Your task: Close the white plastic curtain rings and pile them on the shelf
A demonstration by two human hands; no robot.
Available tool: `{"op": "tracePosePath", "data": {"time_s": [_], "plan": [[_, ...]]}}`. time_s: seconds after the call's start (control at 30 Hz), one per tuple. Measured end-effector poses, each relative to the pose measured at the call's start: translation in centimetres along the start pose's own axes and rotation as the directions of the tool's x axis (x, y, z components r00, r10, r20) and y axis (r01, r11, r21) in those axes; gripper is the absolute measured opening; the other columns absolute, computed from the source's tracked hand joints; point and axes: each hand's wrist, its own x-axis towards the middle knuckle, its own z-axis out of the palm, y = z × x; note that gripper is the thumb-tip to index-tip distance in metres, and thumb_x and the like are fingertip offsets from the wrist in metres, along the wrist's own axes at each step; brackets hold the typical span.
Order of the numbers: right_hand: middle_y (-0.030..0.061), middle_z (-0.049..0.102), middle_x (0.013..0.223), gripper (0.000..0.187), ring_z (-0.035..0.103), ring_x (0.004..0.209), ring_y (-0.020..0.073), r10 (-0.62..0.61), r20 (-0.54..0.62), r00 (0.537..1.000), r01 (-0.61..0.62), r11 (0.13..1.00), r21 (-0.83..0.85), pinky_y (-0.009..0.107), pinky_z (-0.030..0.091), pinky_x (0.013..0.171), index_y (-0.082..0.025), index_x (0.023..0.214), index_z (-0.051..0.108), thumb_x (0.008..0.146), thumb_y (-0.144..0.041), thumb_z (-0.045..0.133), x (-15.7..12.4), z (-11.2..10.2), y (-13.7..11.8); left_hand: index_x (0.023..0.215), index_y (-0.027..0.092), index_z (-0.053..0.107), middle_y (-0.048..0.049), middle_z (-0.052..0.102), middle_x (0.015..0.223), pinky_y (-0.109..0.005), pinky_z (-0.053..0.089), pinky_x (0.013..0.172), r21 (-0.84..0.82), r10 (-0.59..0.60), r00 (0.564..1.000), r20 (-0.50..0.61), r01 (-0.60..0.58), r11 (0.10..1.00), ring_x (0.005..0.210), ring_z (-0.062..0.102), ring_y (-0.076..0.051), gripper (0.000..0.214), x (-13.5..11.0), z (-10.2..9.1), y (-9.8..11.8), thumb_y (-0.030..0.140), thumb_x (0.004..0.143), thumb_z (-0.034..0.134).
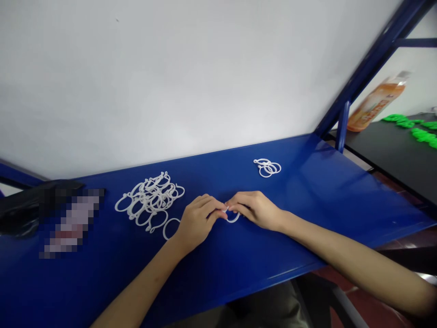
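Between my two hands is a white plastic ring [233,221], its lower curve showing below the fingers. My left hand [200,218] pinches its left side, and my right hand [255,209] grips it from the right; the fingertips nearly meet and hide the top of the ring. Left of my left hand lies a heap of similar white rings [150,200] with small eyelets. One loose ring [164,230] is partly covered by my left hand. Beyond my right hand sits a small group of white rings [269,168], overlapping one another.
The blue table [218,282] backs onto a white wall [191,82]. At the left are a black plastic bag [20,209] and a blurred-out item [73,223]. A blue metal frame [362,68] rises at right. Beyond it, a dark table [385,146] holds an orange bottle [375,105] and green pieces [423,136].
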Motion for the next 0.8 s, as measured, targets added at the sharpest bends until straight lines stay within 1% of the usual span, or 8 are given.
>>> {"op": "tracePosePath", "data": {"time_s": [0.13, 0.23, 0.3, 0.37, 0.43, 0.53, 0.6, 0.8], "plan": [[0.0073, 0.072, 0.102, 0.022, 0.069, 0.092, 0.0182, 0.031, -0.094, 0.995, -0.041, 0.993, -0.107, 0.033, 0.056, 0.083, -0.019, 0.106, 0.069, 0.103, -0.030, 0.049, 0.9, -0.7, 1.1, 0.101, 0.023, 0.067, -0.0003, 0.072, 0.089, -0.034, 0.054, 0.083, 0.128, -0.034, 0.999, 0.011, 0.032, 0.991, 0.085, 0.067, -0.016, 0.011, 0.1, -0.2, -0.9, 0.028, 0.097, 0.059], [0.0080, 0.071, 0.100, 0.022, 0.067, 0.091, 0.0193, 0.083, -0.255, 0.963, -0.143, 0.963, -0.229, 0.034, 0.055, 0.084, -0.020, 0.104, 0.071, 0.101, -0.029, 0.051, 1.2, -2.6, 2.7, 0.112, 0.023, 0.065, -0.0020, 0.072, 0.094, -0.037, 0.054, 0.087, 0.191, -0.041, 0.999, 0.024, 0.036, 0.981, 0.090, 0.066, -0.018, 0.018, 0.1, -0.7, -1.4, 0.026, 0.098, 0.054], [0.0077, 0.070, 0.096, 0.021, 0.066, 0.085, 0.0196, 0.139, -0.411, 0.901, -0.275, 0.915, -0.294, 0.033, 0.054, 0.081, -0.020, 0.101, 0.073, 0.099, -0.029, 0.054, 1.2, -4.4, 4.4, 0.109, 0.022, 0.065, -0.0031, 0.073, 0.096, -0.039, 0.054, 0.088, 0.216, -0.042, 0.998, 0.036, 0.033, 0.976, 0.091, 0.066, -0.019, 0.017, 0.2, -1.1, -1.5, 0.025, 0.098, 0.052], [0.0081, 0.070, 0.094, 0.022, 0.065, 0.080, 0.0195, 0.199, -0.540, 0.818, -0.424, 0.843, -0.331, 0.033, 0.053, 0.078, -0.018, 0.102, 0.075, 0.096, -0.028, 0.056, 0.9, -6.3, 6.4, 0.105, 0.021, 0.065, -0.0037, 0.073, 0.097, -0.040, 0.054, 0.088, 0.237, -0.034, 0.998, 0.051, 0.021, 0.971, 0.091, 0.066, -0.019, 0.015, 0.2, -1.3, -1.4, 0.025, 0.099, 0.051], [0.0083, 0.071, 0.093, 0.024, 0.065, 0.078, 0.0196, 0.281, -0.615, 0.737, -0.567, 0.752, -0.336, 0.033, 0.052, 0.080, -0.018, 0.102, 0.076, 0.094, -0.026, 0.055, 0.4, -7.9, 8.1, 0.102, 0.021, 0.065, -0.0038, 0.073, 0.098, -0.041, 0.053, 0.088, 0.258, -0.034, 0.996, 0.077, 0.014, 0.966, 0.092, 0.065, -0.020, 0.015, 0.2, -1.4, -1.4, 0.025, 0.099, 0.051], [0.0084, 0.073, 0.094, 0.025, 0.066, 0.082, 0.0205, 0.422, -0.644, 0.638, -0.712, 0.641, -0.287, 0.033, 0.050, 0.082, -0.018, 0.102, 0.076, 0.092, -0.025, 0.055, -0.3, -9.5, 9.8, 0.101, 0.021, 0.066, -0.0035, 0.073, 0.097, -0.041, 0.053, 0.087, 0.276, -0.050, 0.991, 0.124, 0.014, 0.961, 0.092, 0.065, -0.020, 0.015, 0.2, -1.4, -1.3, 0.025, 0.099, 0.051], [0.0078, 0.074, 0.093, 0.024, 0.066, 0.083, 0.0203, 0.465, -0.650, 0.601, -0.748, 0.614, -0.252, 0.032, 0.050, 0.081, -0.017, 0.102, 0.075, 0.091, -0.026, 0.056, -0.6, -9.8, 10.3, 0.101, 0.021, 0.067, -0.0034, 0.073, 0.097, -0.040, 0.053, 0.086, 0.274, -0.054, 0.988, 0.144, 0.012, 0.962, 0.092, 0.064, -0.020, 0.017, 0.1, -1.3, -1.3, 0.026, 0.099, 0.051], [0.0067, 0.075, 0.086, 0.023, 0.066, 0.075, 0.0182, 0.511, -0.643, 0.570, -0.779, 0.585, -0.226, 0.029, 0.048, 0.073, -0.016, 0.096, 0.075, 0.088, -0.027, 0.056, -0.6, -9.7, 10.5, 0.102, 0.021, 0.068, -0.0040, 0.074, 0.098, -0.041, 0.052, 0.089, 0.280, -0.063, 0.982, 0.175, 0.012, 0.960, 0.094, 0.064, -0.021, 0.018, 0.1, -1.2, -1.4, 0.027, 0.098, 0.051]]}}
